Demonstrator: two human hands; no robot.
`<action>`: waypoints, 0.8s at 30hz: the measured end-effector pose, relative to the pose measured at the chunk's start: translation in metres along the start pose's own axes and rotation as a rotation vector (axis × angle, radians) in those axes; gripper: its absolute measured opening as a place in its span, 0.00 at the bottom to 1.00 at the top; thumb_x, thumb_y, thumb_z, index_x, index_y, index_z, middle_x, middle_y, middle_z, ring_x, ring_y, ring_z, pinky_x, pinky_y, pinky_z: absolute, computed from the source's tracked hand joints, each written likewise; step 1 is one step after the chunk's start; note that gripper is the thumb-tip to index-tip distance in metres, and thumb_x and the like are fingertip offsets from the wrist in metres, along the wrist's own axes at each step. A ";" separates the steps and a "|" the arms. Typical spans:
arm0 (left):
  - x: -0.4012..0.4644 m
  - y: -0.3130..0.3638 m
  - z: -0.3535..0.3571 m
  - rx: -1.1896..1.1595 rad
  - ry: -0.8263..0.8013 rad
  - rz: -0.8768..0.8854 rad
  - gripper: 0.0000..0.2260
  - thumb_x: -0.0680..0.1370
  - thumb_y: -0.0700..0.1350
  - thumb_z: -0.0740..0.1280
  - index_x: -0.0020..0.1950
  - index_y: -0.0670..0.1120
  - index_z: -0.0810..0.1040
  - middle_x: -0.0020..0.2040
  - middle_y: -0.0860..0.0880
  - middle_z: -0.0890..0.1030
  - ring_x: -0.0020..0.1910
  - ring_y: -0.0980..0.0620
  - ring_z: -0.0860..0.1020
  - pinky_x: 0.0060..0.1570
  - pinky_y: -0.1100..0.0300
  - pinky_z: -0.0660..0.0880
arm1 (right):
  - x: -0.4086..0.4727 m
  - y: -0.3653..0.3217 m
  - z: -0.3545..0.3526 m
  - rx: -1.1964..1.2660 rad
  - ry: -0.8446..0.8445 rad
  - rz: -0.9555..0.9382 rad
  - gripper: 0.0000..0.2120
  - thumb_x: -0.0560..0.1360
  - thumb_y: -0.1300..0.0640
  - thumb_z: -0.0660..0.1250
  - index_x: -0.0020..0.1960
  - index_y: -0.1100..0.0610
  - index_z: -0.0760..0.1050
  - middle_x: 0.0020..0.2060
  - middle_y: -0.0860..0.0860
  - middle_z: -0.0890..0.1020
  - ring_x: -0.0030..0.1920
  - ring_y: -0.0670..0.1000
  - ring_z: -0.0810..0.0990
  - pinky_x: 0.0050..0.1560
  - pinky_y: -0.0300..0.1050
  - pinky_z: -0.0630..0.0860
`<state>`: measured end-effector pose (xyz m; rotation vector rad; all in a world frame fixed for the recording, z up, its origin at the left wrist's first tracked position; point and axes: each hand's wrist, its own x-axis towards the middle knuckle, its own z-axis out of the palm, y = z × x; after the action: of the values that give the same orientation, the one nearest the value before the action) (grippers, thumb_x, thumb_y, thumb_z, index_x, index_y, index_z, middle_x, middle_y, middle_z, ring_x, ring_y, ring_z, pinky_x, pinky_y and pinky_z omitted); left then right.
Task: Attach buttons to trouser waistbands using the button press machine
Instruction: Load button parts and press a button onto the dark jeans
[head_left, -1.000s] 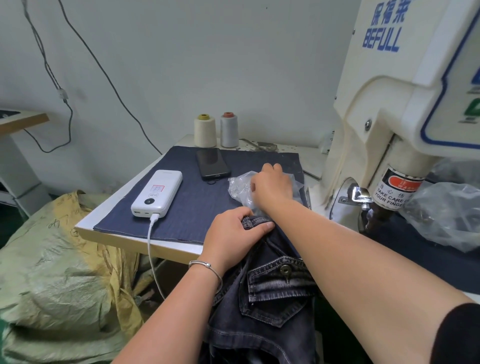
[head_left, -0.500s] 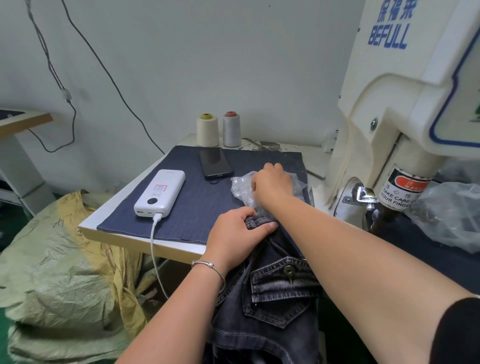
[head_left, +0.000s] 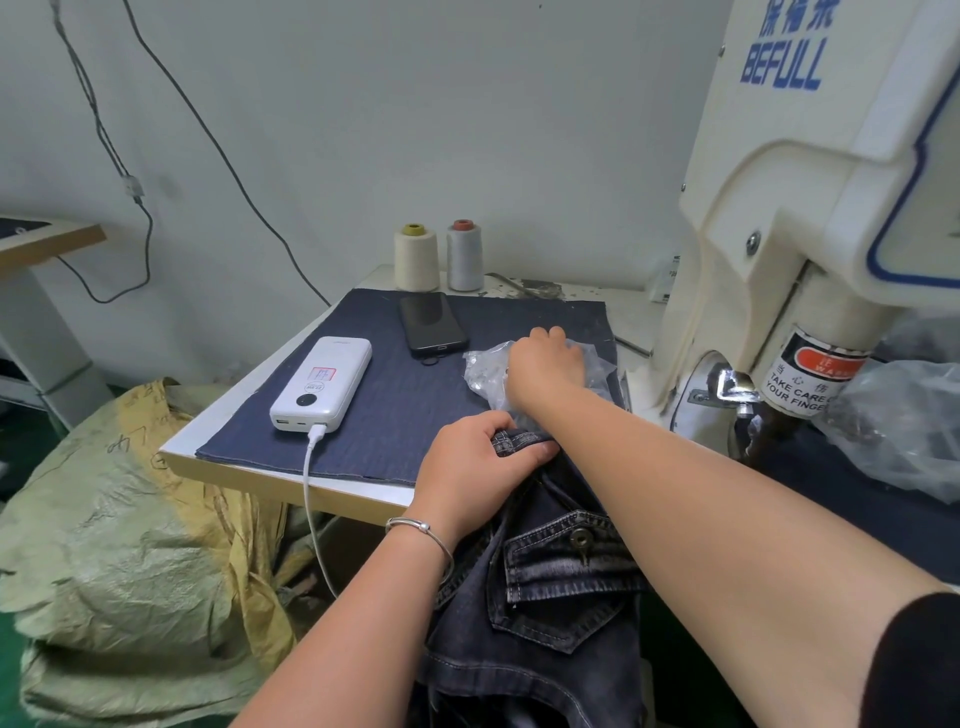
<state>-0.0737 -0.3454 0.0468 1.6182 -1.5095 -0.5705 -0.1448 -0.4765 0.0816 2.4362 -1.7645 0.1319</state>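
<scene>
Left hand (head_left: 475, 462) gripping jeans (head_left: 540, 613), denim-covered table (head_left: 249, 470), white wall (head_left: 415, 130)

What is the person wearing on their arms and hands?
The left hand has a thin silver bangle round its wrist and a bare forearm. The right hand has no ring or glove showing; its arm is bare up to a black sleeve near the picture's edge.

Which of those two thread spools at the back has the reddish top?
The right-hand spool, wound with pale grey thread, has the reddish core. The cream spool beside it on the left has a yellow-green top.
</scene>
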 end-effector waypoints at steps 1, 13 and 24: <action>0.000 0.000 0.000 -0.003 0.001 -0.001 0.12 0.73 0.60 0.74 0.40 0.52 0.80 0.36 0.55 0.81 0.38 0.54 0.78 0.41 0.53 0.75 | 0.000 0.000 0.000 0.006 0.003 0.000 0.18 0.76 0.59 0.62 0.66 0.58 0.71 0.63 0.55 0.72 0.66 0.57 0.66 0.60 0.51 0.68; 0.000 0.001 0.000 0.012 0.015 0.005 0.13 0.73 0.59 0.74 0.40 0.50 0.80 0.36 0.53 0.81 0.39 0.54 0.78 0.42 0.53 0.74 | -0.002 0.004 0.000 0.025 0.065 -0.035 0.16 0.77 0.58 0.62 0.64 0.55 0.74 0.62 0.54 0.72 0.65 0.56 0.66 0.57 0.49 0.69; -0.001 0.003 -0.001 -0.014 0.021 0.023 0.13 0.72 0.57 0.75 0.37 0.50 0.78 0.32 0.55 0.79 0.34 0.58 0.75 0.37 0.59 0.71 | -0.025 0.005 -0.014 0.087 0.144 0.003 0.13 0.76 0.60 0.64 0.59 0.56 0.77 0.62 0.54 0.70 0.64 0.56 0.64 0.58 0.50 0.65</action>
<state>-0.0746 -0.3442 0.0497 1.5889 -1.5040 -0.5490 -0.1578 -0.4522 0.0915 2.4141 -1.7350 0.3815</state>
